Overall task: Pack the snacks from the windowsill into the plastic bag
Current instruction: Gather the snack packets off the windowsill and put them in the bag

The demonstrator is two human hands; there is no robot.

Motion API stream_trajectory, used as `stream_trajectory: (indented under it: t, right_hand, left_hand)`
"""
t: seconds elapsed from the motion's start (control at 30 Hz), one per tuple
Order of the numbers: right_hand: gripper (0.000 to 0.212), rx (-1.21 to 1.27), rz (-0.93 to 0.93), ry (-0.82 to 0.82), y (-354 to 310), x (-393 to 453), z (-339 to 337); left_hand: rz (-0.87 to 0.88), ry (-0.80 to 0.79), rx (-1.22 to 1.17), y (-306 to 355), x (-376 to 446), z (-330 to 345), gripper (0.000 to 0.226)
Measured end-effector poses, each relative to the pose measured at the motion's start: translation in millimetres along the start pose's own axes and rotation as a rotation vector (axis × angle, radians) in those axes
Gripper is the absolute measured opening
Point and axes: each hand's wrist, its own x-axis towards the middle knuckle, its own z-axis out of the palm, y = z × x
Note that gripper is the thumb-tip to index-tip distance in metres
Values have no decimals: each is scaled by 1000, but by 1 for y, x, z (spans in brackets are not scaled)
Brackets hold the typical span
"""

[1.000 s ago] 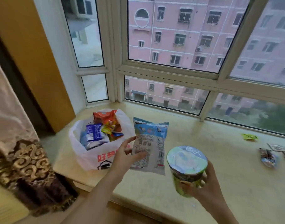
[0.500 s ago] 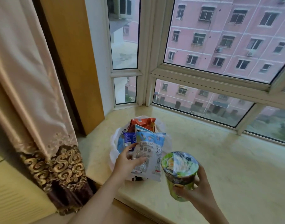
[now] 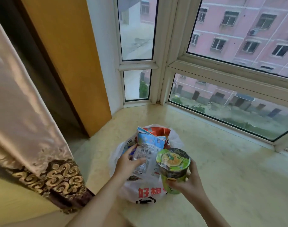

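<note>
Windowsill (image 3: 221, 169), pale stone, in the corner of a bay window. White plastic bag (image 3: 140, 190) with red lettering sits on it, mouth open, an orange packet (image 3: 158, 131) sticking up at the far side. Left hand (image 3: 126, 163) pinches a blue-and-white snack pouch (image 3: 149, 145) between thumb and fingers, the pouch over the bag's mouth and partly inside. Right hand (image 3: 187, 181) wraps its fingers round a green instant noodle cup (image 3: 172, 167), lid sealed, held upright just right of the pouch, above the bag's near edge. Patterned curtain (image 3: 28, 128) hangs at left.
</note>
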Motion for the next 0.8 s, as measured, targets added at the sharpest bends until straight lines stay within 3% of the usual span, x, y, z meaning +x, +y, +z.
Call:
stream_trajectory:
  t: [0.2, 0.53, 0.67, 0.8]
  right_hand:
    - [101, 45, 67, 45, 26, 50, 29]
    - [100, 23, 201, 256, 48, 104, 62]
    - [106, -10, 196, 279, 43, 115, 68]
    - [97, 83, 208, 317, 31, 102, 80]
  left_hand:
    - [42, -115, 274, 6, 66, 12, 61]
    - [216, -167, 775, -5, 135, 27, 56]
    - [214, -154, 848, -7, 157, 32, 59]
    - [257, -189, 928, -2, 179, 27, 66]
